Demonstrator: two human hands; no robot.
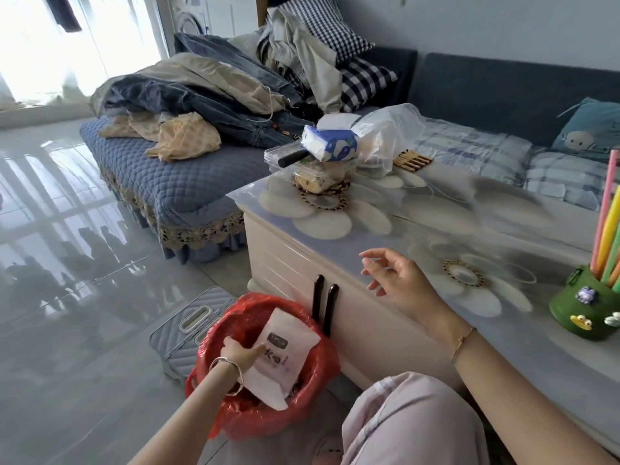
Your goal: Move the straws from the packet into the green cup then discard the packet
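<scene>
Left grip (240, 352): pinching near edge of flat white printed packet (285, 350), at mouth of red plastic-lined bin (312, 394). Judged light, limp and empty; edge pinch sufficient. Right grip (399, 280): relaxed, holding nothing, above pale flower-patterned worktop (436, 213). Coloured plastic straws (607, 236) standing in decorated green cup (583, 313).

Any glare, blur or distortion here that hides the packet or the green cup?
Head view: window blown out, floor mirrors its glare; wide lens bows the table edge; right hand slightly soft; packet in the left hand evenly lit and clear; green cup cropped by the right frame edge.
</scene>
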